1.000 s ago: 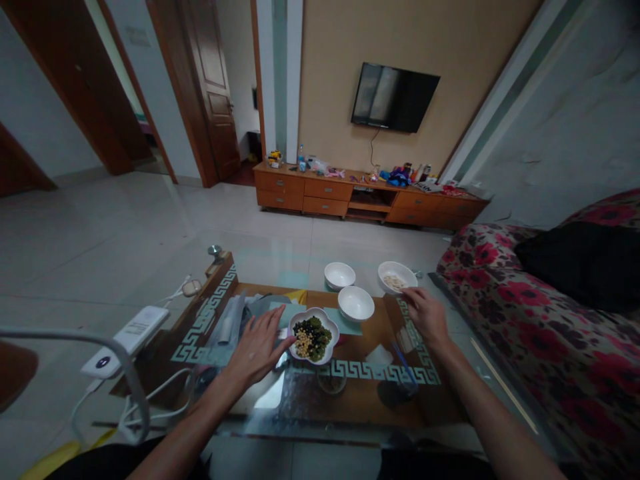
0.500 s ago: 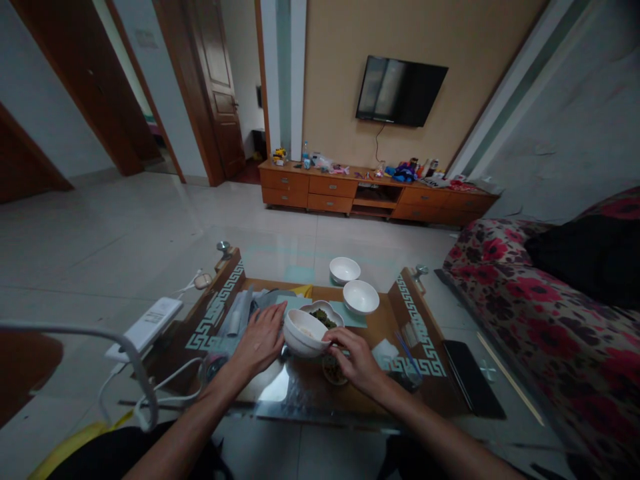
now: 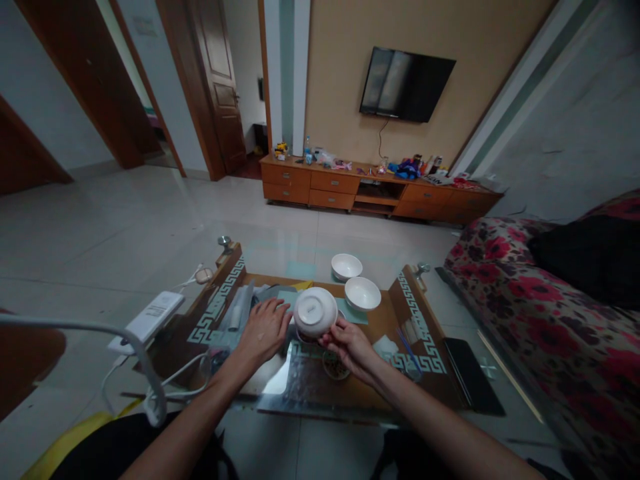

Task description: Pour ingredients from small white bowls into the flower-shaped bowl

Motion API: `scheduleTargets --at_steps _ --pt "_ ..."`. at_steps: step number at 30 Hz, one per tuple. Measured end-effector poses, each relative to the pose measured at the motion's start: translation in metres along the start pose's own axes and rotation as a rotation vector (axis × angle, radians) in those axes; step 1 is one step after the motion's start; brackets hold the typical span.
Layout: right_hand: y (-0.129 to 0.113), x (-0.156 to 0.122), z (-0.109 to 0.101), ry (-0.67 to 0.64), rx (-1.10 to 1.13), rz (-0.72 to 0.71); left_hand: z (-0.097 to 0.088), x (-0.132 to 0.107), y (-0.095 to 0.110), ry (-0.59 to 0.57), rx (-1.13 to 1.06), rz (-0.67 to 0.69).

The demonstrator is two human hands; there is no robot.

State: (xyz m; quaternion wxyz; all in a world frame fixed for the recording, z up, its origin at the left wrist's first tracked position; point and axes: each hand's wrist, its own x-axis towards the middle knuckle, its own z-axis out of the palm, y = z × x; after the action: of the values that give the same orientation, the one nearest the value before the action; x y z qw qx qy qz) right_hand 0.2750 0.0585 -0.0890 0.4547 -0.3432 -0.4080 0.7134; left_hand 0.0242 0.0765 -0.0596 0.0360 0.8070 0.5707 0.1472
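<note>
A white bowl (image 3: 313,315) is tipped far over, its round foot and underside facing me. My right hand (image 3: 354,348) is closed on the bowl's right rim, thumb and fingers pinching it. Close by the bowl's left side, my left hand (image 3: 265,332) has its fingers stretched out; I cannot tell whether the fingertips touch anything. The tipped bowl hides nearly all of a dish behind it. Two more white bowls, one farther back (image 3: 346,267) and one nearer (image 3: 363,294), stand upright on the glass table (image 3: 310,400).
A round container (image 3: 335,365) lies below my right hand. White cables and a power strip (image 3: 147,321) are at the table's left. A black flat object (image 3: 474,377) lies at the right, near the flowered sofa (image 3: 575,320). A wooden cabinet (image 3: 330,189) stands along the wall.
My right hand has turned the bowl from slightly tilted to tipped away from me, so its underside now shows and the dish of dark green food is covered. My left hand stays beside it.
</note>
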Motion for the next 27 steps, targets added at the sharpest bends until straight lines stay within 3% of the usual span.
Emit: scheduleTargets --at_steps 3,5,7,10,13,16,18,20,23,27 --pt "-0.009 0.007 -0.008 0.014 0.081 -0.087 -0.006 0.006 0.007 0.054 -0.064 0.011" --pt "-0.026 0.016 -0.024 0.065 0.070 -0.163 -0.012 0.012 0.013 0.061 -0.075 0.047" --pt "-0.053 0.028 -0.049 0.153 0.041 -0.266 -0.017 0.020 0.020 -0.003 -0.075 0.136" --pt "-0.097 0.046 -0.098 0.354 -0.064 -0.482 -0.024 0.036 0.033 -0.205 -0.075 0.319" --pt "-0.127 0.054 -0.145 0.611 -0.322 -0.633 -0.023 0.053 0.048 -0.350 -0.041 0.394" --pt "-0.136 0.051 -0.176 0.842 -0.718 -0.579 -0.013 0.065 0.057 -0.392 -0.012 0.392" --pt "-0.133 0.046 -0.187 0.908 -0.965 -0.513 -0.004 0.069 0.058 -0.400 -0.015 0.393" --pt "-0.127 0.041 -0.192 0.850 -1.189 -0.469 0.004 0.072 0.058 -0.402 -0.030 0.391" --pt "-0.121 0.038 -0.191 0.642 -1.449 -0.405 0.011 0.075 0.059 -0.410 -0.048 0.365" --pt "-0.119 0.038 -0.183 0.498 -1.630 -0.325 0.017 0.078 0.063 -0.408 -0.009 0.308"
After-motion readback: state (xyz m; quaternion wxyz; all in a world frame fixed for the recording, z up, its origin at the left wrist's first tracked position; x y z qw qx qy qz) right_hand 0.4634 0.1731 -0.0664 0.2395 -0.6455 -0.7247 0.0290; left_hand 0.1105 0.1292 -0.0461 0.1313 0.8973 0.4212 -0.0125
